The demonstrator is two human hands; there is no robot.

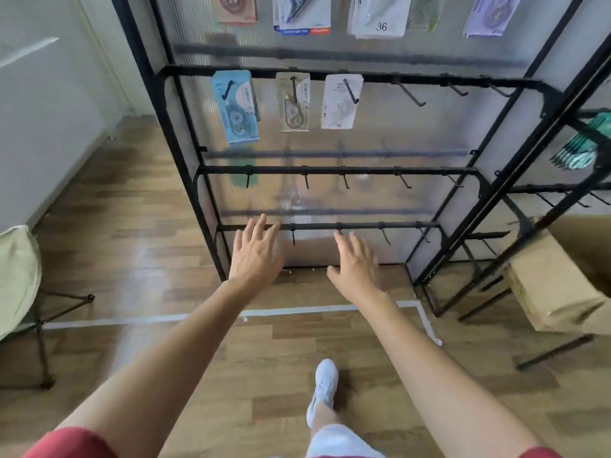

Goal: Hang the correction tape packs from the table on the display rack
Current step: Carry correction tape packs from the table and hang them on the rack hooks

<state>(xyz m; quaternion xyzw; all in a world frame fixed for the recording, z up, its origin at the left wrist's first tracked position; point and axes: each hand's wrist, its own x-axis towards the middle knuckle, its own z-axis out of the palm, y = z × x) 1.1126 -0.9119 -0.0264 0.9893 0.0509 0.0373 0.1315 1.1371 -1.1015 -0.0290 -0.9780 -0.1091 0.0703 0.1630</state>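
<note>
A black display rack [334,170] with hook rails stands before me. On its middle rail hang a blue correction tape pack [236,105], a beige pack [294,104] and a white pack [340,102] marked 36. Several more packs [302,14] hang on the top rail. My left hand [254,252] and my right hand [355,264] are both stretched out low in front of the bottom rail, fingers spread, holding nothing. The table with loose packs is out of view.
The two lower rails carry bare hooks [405,181]. A second rack [515,193] stands at the right with green items [583,143] on it. A cardboard box [558,276] sits at the right, a folding chair [20,279] at the left. White tape [297,312] marks the wooden floor.
</note>
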